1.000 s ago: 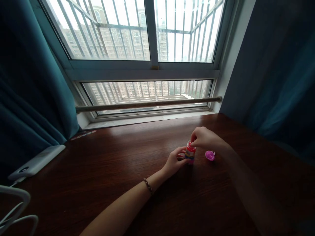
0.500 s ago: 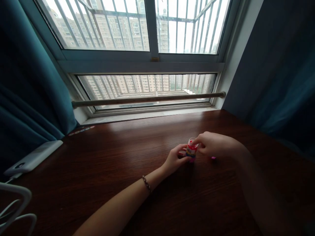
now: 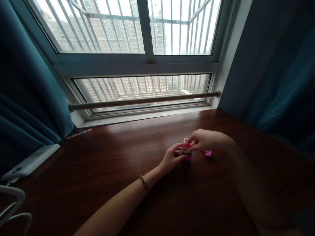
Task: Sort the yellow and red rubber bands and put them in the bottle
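Observation:
A small clear jar (image 3: pixel 186 150) stands on the dark wooden table, its contents layered in red, yellow, blue and pink. My left hand (image 3: pixel 171 157) is closed around its left side, thumb in front. At the open mouth, my right hand (image 3: pixel 200 140) reaches over the rim from the right, its index finger dipping inside and the other fingers curled. Whatever those fingertips grip is hidden. A pink lid (image 3: pixel 208 153) lies on the table just right of the jar, partly below my right hand.
On the table's left side lies a white power bank (image 3: pixel 31 162) with white cables (image 3: pixel 14 196) near it. Blue curtains (image 3: pixel 29 82) hang at both sides. Behind the table run a window sill and a horizontal rail (image 3: pixel 145 101).
My right hand has shifted a little and its finger sits in the jar's mouth from a slightly different angle. More of the pink lid shows. The whole view has moved slightly.

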The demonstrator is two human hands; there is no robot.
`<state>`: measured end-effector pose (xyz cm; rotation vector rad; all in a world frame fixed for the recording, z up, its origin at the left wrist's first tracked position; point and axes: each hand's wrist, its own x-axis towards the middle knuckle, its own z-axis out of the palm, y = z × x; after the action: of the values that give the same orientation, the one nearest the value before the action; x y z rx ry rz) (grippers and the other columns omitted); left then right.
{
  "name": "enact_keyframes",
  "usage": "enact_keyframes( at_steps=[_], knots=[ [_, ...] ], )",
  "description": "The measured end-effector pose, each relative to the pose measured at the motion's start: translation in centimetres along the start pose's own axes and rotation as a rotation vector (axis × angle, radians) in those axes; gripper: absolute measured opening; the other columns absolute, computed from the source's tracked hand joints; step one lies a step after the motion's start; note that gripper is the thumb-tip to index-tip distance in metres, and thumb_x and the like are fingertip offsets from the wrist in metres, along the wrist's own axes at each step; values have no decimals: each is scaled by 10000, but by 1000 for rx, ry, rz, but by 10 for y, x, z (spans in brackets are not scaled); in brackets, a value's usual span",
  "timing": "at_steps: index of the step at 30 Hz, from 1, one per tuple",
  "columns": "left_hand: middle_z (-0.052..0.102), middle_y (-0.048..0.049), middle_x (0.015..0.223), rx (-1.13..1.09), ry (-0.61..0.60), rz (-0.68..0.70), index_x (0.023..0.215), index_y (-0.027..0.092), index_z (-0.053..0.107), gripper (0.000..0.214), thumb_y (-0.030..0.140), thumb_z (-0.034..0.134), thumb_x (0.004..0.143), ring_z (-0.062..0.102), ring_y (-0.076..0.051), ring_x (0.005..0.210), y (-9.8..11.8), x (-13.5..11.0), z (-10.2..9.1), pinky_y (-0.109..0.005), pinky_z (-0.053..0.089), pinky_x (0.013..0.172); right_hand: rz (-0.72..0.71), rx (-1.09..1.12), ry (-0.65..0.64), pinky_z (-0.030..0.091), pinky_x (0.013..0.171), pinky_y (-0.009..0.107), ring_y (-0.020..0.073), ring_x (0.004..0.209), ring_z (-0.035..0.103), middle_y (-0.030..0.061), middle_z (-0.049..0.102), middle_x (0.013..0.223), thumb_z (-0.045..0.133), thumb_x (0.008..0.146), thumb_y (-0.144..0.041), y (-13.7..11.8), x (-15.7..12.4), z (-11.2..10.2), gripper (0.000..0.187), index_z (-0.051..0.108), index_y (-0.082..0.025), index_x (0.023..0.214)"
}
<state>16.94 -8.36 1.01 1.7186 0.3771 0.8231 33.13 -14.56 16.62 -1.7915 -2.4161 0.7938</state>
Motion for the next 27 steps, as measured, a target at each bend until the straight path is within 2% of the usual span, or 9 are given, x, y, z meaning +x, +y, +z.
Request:
enact_keyframes(
  at_steps=[6, 9, 12, 15, 18, 20, 22, 24, 27],
  knots=[
    [582, -88, 1043, 41, 3, 17, 1146, 169, 502, 466, 267, 657, 718, 570, -201, 943, -3, 0, 0, -331, 470, 813, -47, 87, 90, 366, 489, 196, 106, 500, 527, 17, 646, 631, 512, 756, -345, -1, -10, -4, 325, 672, -187, 991],
    [581, -84, 1043, 44, 8, 16, 1155, 173, 496, 471, 268, 652, 721, 574, -195, 927, -3, 0, 0, -336, 472, 810, -32, 133, 215, 356, 475, 201, 108, 499, 518, 24, 631, 598, 499, 770, -360, -3, -19, -8, 338, 676, -159, 977],
    [582, -86, 1044, 53, 23, 21, 1156, 172, 498, 477, 270, 655, 716, 567, -200, 943, -3, 0, 0, -334, 473, 808, 29, 108, 408, 350, 481, 211, 114, 518, 521, 27, 621, 581, 493, 773, -383, 3, -27, -10, 323, 697, -138, 824],
    [584, -86, 1045, 72, 38, 14, 1141, 170, 512, 471, 274, 662, 706, 566, -198, 944, -3, 0, 0, -334, 470, 815, 171, 47, 530, 351, 489, 223, 126, 543, 539, 34, 621, 590, 513, 756, -420, 23, -30, 1, 332, 672, -139, 677],
    [585, -81, 1045, 76, 43, 1, 1132, 177, 515, 467, 273, 666, 701, 574, -186, 923, -3, 0, 0, -333, 469, 819, 259, 106, 547, 418, 575, 239, 165, 679, 584, 57, 647, 750, 584, 698, -437, 54, -28, 27, 319, 656, -145, 807],
    [590, -76, 1024, 72, 43, -7, 1133, 179, 511, 472, 268, 669, 697, 582, -176, 895, -4, 0, 0, -329, 475, 808, 270, 115, 563, 445, 689, 265, 196, 818, 581, 81, 625, 919, 691, 580, -411, 75, -24, 47, 466, 615, -143, 954],
    [592, -72, 1008, 74, 48, -16, 1136, 180, 506, 474, 259, 667, 697, 585, -170, 880, -5, -1, 1, -326, 478, 801, 283, 131, 520, 443, 758, 284, 210, 894, 564, 98, 582, 1030, 727, 524, -379, 91, -20, 64, 578, 578, -141, 1029],
    [591, -69, 999, 80, 53, -18, 1139, 182, 502, 466, 246, 658, 704, 586, -165, 872, -5, -2, 2, -323, 479, 799, 283, 134, 460, 433, 791, 290, 215, 919, 556, 92, 574, 1038, 738, 503, -345, 101, -17, 74, 592, 569, -147, 1034],
    [583, -71, 1007, 99, 49, -2, 1150, 185, 490, 460, 232, 642, 718, 583, -161, 867, -3, -3, 4, -315, 480, 788, 288, 105, 410, 430, 756, 282, 207, 872, 565, 66, 601, 947, 706, 534, -266, 106, -15, 79, 456, 593, -156, 962]
  ],
)
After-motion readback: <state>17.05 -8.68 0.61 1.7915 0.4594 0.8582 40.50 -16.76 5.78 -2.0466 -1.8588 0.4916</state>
